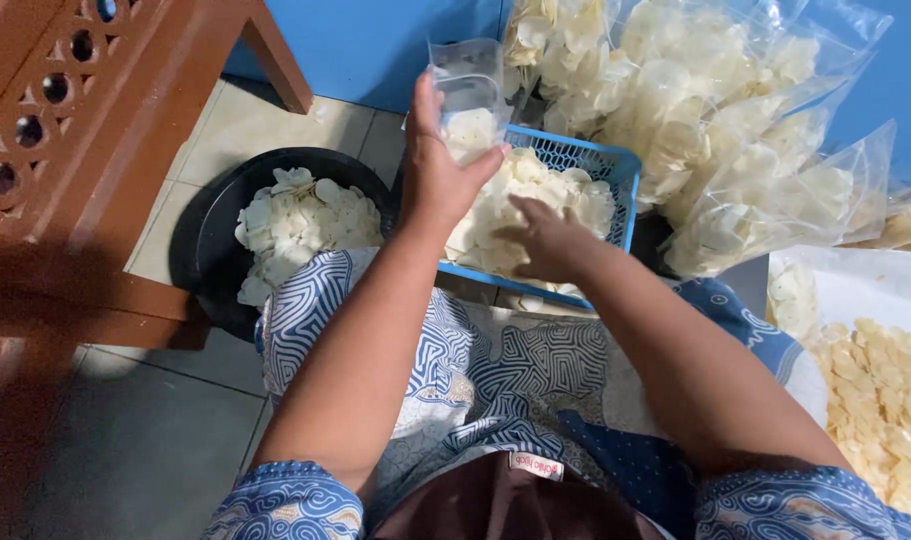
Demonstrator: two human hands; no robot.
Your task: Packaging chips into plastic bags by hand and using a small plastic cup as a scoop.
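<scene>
My left hand (pixel 438 170) holds a small clear plastic bag (pixel 469 95) upright, its lower part filled with pale round crackers. Just to its right, my right hand (pixel 546 240) reaches down into a blue plastic basket (pixel 616 165) heaped with the same white crackers, fingers curled on the pile. Whether it grips any crackers I cannot tell. The basket rests in front of my knees, which are covered in blue patterned cloth.
A black round basin (pixel 211 235) with white crackers sits on the tiled floor at the left. Large clear bags of crackers (pixel 736 120) lean against a blue wall. Yellowish crackers (pixel 881 400) lie on white sheet at right. Brown wooden furniture (pixel 86 150) stands at left.
</scene>
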